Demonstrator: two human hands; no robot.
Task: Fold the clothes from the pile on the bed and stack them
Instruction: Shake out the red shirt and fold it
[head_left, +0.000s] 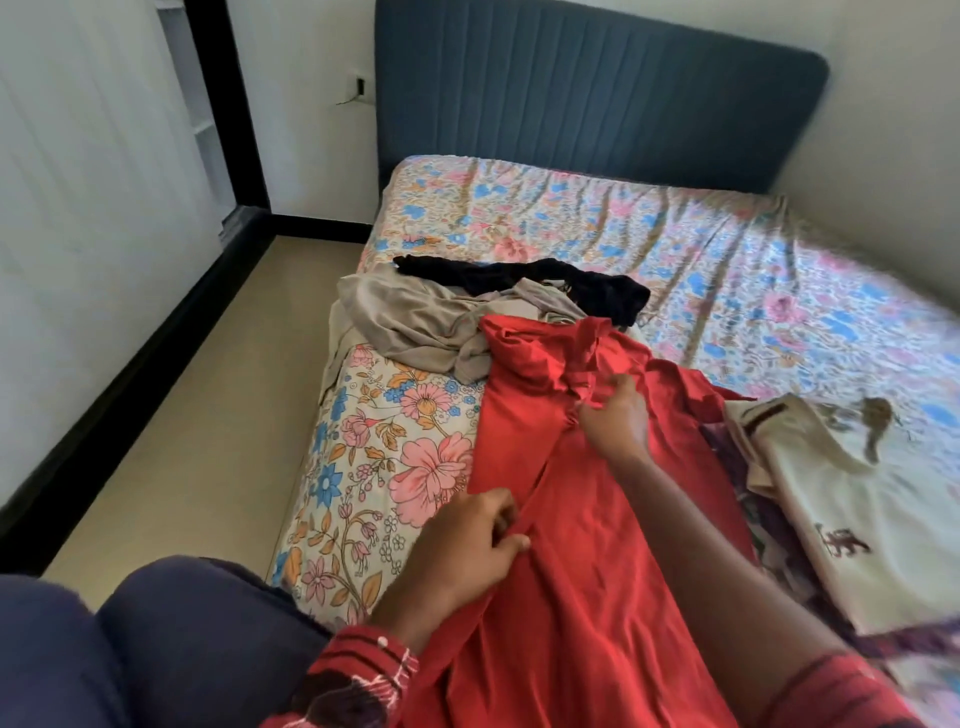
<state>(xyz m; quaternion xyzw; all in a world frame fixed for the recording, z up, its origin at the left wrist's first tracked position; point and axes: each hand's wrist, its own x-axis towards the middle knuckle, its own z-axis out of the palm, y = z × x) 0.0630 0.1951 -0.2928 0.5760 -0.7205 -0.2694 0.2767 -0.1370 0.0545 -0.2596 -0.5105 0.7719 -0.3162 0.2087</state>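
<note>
A red garment (587, 519) lies stretched lengthwise down the near part of the bed (727, 270), running from the person's lap up toward the middle of the mattress. Both hands are on it. The left hand (467, 545) pinches a raised fold of the red fabric between thumb and curled fingers, low on the garment's left side. The right hand (615, 415) reaches farther up and grips a bunched bit of the cloth near its upper end, fingers curled around it. Both forearms show red patterned sleeves (358, 675) pushed back from the wrists.

Just beyond the top of the red garment sits the unfolded pile: a crumpled beige garment (410, 322) touching the red cloth's upper left edge, and a black garment (519, 278) strung out behind it, partly lying over the beige one. To the right of the red garment lies a cream shirt (857, 509) with a small dark lion emblem (841, 540) and a striped collar, resting on top of some purple patterned fabric (737, 467) whose shape cannot be made out.

The bed wears a wrinkled floral sheet in pink, blue and orange, and a dark blue padded headboard (597, 98) stands against the white wall. A tan floor (208, 405) with black skirting runs along the bed's left side. The person's dark blue trousers (156, 649) fill the lower left corner.
</note>
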